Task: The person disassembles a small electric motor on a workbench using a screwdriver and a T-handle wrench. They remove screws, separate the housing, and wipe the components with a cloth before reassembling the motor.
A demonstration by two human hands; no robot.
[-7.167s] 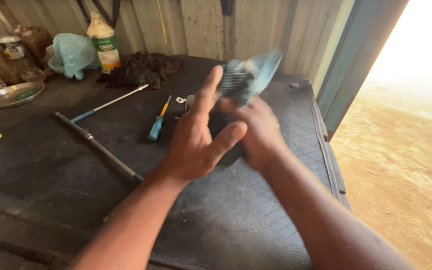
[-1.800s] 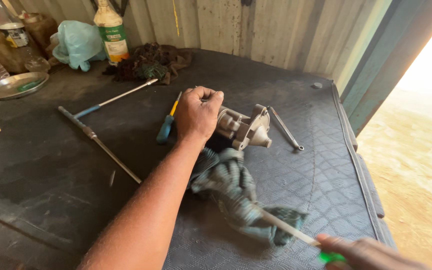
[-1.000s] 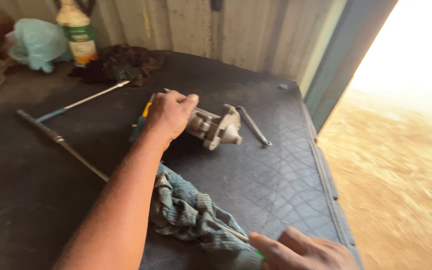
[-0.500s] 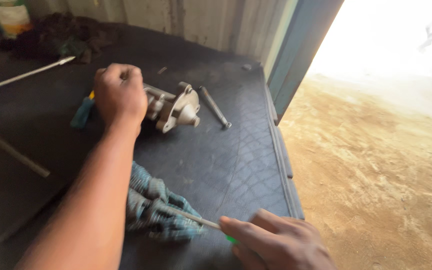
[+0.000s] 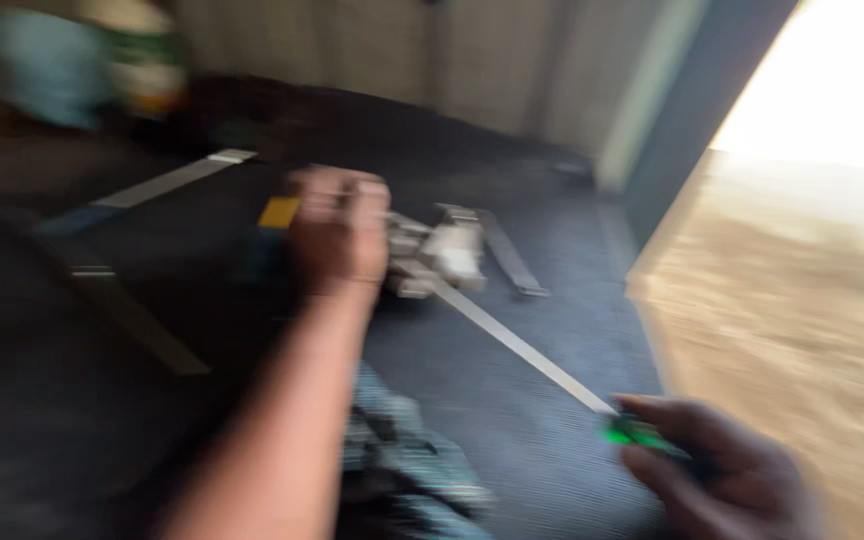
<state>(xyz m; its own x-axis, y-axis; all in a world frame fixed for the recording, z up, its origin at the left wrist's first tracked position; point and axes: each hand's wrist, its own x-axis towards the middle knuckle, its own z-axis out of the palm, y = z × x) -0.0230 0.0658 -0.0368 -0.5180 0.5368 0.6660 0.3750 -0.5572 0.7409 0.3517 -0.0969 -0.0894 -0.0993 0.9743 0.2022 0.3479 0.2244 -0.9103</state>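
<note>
Left hand (image 5: 337,232) grips metal part (image 5: 437,258); screwdriver (image 5: 522,348) tip touching it.

Motion blur over the whole view

The metal part (image 5: 432,258) is half hidden by the left hand (image 5: 337,228); the right hand (image 5: 727,480) is cut off at the near edge.

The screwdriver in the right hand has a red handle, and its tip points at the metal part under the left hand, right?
Not red: the head view shows the screwdriver with a green handle in the right hand. Its shaft does reach toward the metal part at the left hand.
</note>
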